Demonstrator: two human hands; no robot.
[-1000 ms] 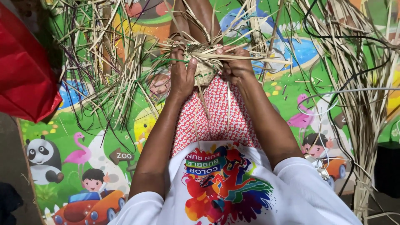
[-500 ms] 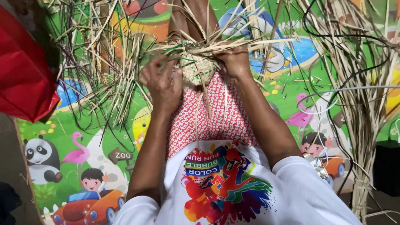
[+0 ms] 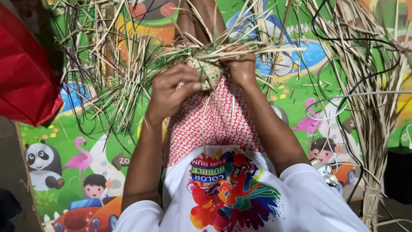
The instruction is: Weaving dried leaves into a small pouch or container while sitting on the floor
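So the person is sitting on a colourful play mat (image 3: 64, 141) with cartoon animals and cars on it, legs stretched out ahead, and both hands are up over the lap working on a small woven straw piece (image 3: 206, 68). That piece sits right above the red and white patterned cloth (image 3: 210, 124) covering the thighs, between the two hands, with loose strips fanning out of it to both sides.

Left hand (image 3: 171, 92) has its fingers curled in, the grip closed against the near left edge of the weave, looks like it's pinching a strip or two there, though I can't tell exactly which strands. Right hand (image 3: 240, 64) is closed on the right side of the woven piece, fingers wrapped over the top where a bunch of pale strips (image 3: 274, 49) stick out sideways to the right.

To the left of the hands there's a messy heap of dry straw strips (image 3: 103, 64) lying on the mat, some darker purple-ish strands mixed in. On the right side a long bundle of straw (image 3: 369, 107) hangs down, with thin dark cords (image 3: 343, 64) looping across it. Something red and shiny (image 3: 25, 73) fills the top left corner, close to the camera and blurry. The person wears a white shirt (image 3: 223, 193) with a bright splashy print
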